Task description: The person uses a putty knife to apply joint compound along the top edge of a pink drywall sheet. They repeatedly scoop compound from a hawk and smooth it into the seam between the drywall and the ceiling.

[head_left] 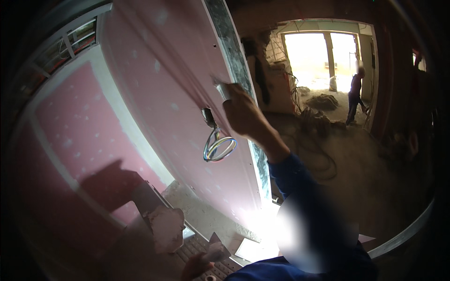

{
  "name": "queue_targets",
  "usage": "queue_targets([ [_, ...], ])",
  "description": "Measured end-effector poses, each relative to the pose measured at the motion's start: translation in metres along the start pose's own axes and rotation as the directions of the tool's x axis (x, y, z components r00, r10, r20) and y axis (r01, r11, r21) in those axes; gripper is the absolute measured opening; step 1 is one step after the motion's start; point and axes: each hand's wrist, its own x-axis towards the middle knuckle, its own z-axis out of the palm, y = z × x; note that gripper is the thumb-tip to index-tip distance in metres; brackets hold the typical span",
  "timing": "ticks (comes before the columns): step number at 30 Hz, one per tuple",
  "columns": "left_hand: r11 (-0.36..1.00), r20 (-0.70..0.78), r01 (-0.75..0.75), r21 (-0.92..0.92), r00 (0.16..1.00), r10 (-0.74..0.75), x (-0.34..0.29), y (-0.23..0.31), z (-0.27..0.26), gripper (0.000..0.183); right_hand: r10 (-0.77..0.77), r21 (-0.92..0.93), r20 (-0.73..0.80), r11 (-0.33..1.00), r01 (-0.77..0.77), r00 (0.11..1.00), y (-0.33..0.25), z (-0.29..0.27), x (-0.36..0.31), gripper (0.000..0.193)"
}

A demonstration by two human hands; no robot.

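Observation:
My right hand (244,114) is closed around a putty knife (221,88), raised to the pink plasterboard wall (173,93) near its metal-edged end. The blade is smeared by motion. Low in the view, my left hand (198,266) grips a broad triangular-bladed putty knife (218,248) with pale compound on it. Left of that hand, a pale mass of compound (165,227) appears above a perforated metal platform (192,250); what carries it is unclear. Below the right hand, a coil of coloured wires (219,149) hangs from a cut hole (207,116) in the board.
A metal stud (236,58) edges the wall. A glaring work light (274,229) shines low by the wall's foot. Another pink panel (75,126) with white-filled joints stands left. Beyond the opening, a person (356,96) stands near a rubble heap (322,101) and bright windows.

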Motion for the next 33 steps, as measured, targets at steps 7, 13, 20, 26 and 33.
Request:
queue_targets([
  [7,0.988,-0.068,0.06,-0.145,0.995,-0.07,-0.015,0.008,-0.002,0.048,0.162,0.026,0.096,0.986,-0.165,0.982,0.029,-0.045,0.089,0.036],
  [13,0.982,-0.136,-0.084,-0.171,0.989,0.061,-0.018,-0.038,0.041,0.041,0.079,-0.033,0.083,0.997,-0.076,0.993,0.039,-0.017,0.106,0.041],
  [20,0.874,-0.297,-0.391,0.287,0.831,0.47,-0.005,-0.119,0.088,0.046,-0.185,0.024,-0.001,0.982,0.185,0.983,0.029,-0.002,0.029,0.042],
  [26,0.932,-0.334,-0.324,0.163,0.871,0.361,-0.007,-0.074,0.051,0.047,0.033,-0.078,0.071,0.997,-0.028,0.997,0.034,-0.043,0.05,0.029],
  [33,0.954,-0.291,-0.232,0.19,0.915,0.28,-0.013,-0.048,0.044,0.043,-0.086,-0.095,0.207,0.99,0.108,0.975,0.058,-0.059,0.101,0.042],
])
